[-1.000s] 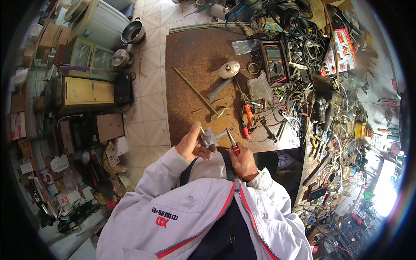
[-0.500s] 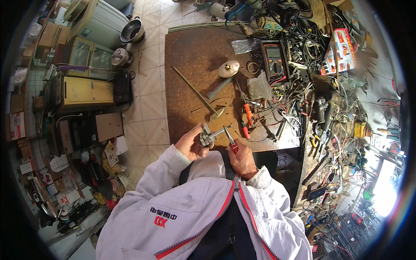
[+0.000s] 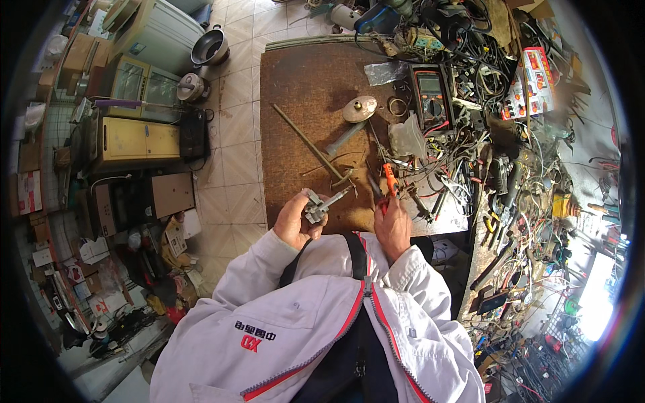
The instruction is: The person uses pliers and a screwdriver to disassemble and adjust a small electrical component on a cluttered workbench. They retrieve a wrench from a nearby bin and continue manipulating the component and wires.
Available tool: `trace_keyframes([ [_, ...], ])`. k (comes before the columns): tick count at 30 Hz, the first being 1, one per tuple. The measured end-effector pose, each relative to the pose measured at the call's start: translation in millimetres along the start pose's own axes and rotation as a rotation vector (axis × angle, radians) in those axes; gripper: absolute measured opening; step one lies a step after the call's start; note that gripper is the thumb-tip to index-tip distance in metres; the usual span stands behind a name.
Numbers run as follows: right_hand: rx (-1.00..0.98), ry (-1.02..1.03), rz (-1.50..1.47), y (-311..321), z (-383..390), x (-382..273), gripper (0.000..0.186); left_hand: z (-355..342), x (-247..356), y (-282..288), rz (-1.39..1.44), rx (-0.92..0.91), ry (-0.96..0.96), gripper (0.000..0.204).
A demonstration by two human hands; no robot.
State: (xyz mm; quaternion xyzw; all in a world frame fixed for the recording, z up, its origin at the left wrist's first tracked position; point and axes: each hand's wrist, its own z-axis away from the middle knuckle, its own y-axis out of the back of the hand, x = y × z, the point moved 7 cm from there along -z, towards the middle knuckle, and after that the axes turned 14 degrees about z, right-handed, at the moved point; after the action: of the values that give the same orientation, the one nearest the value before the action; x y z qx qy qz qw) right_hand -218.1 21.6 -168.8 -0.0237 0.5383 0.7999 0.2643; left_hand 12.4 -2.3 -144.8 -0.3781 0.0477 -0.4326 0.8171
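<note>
My left hand (image 3: 293, 221) grips a grey metal fitting (image 3: 316, 209) with a thin shaft (image 3: 336, 197) that points up and right. My right hand (image 3: 393, 225) is down at the right part of the board, its fingers round a red-handled tool (image 3: 383, 208), probably the pliers, partly hidden by them. Just above it lies an orange-handled tool (image 3: 390, 176). A long metal rod (image 3: 302, 138) lies diagonally on the wooden board (image 3: 289, 74), with a round metal disc on a stem (image 3: 359, 107) and a translucent bag (image 3: 406, 138) farther back.
A multimeter (image 3: 429, 97) sits at the board's back right, among tangled cables (image 3: 470, 60). Tools and wires crowd the bench (image 3: 504, 235) to my right. A yellow cabinet (image 3: 141, 141), pots (image 3: 209, 47) and boxes stand beyond the tiled floor (image 3: 228, 161) on my left.
My right hand has moved right and forward with the red-handled pliers, away from the fitting to beside the orange-handled tool. My left hand has shifted slightly left, the fitting still in it.
</note>
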Motion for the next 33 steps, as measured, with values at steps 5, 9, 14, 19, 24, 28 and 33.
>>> trace_keyframes([
  [5,0.466,0.212,0.036,45,5,-30,0.042,5,11,-13,-0.208,-0.047,-0.121,0.051],
  [9,-0.094,0.099,-0.840,47,7,-43,0.036,9,21,-23,-0.425,-0.062,-0.239,0.047],
  [14,-0.478,0.034,-1.262,37,11,-65,0.031,12,27,-35,-0.488,-0.172,-0.184,0.049],
  [19,-0.532,0.041,-1.420,29,12,-65,0.024,9,26,-20,-0.354,-0.180,0.027,0.054],
  [24,-0.480,-0.152,-1.398,19,8,-53,0.021,19,35,-24,-0.591,-0.265,-0.306,0.084],
  [28,-0.516,-0.121,-1.438,15,11,-54,0.022,18,35,-40,-0.704,-0.349,-0.403,0.084],
  [33,-0.476,-0.022,-1.353,21,15,-60,0.023,14,32,-27,-0.660,-0.083,-0.204,0.052],
])
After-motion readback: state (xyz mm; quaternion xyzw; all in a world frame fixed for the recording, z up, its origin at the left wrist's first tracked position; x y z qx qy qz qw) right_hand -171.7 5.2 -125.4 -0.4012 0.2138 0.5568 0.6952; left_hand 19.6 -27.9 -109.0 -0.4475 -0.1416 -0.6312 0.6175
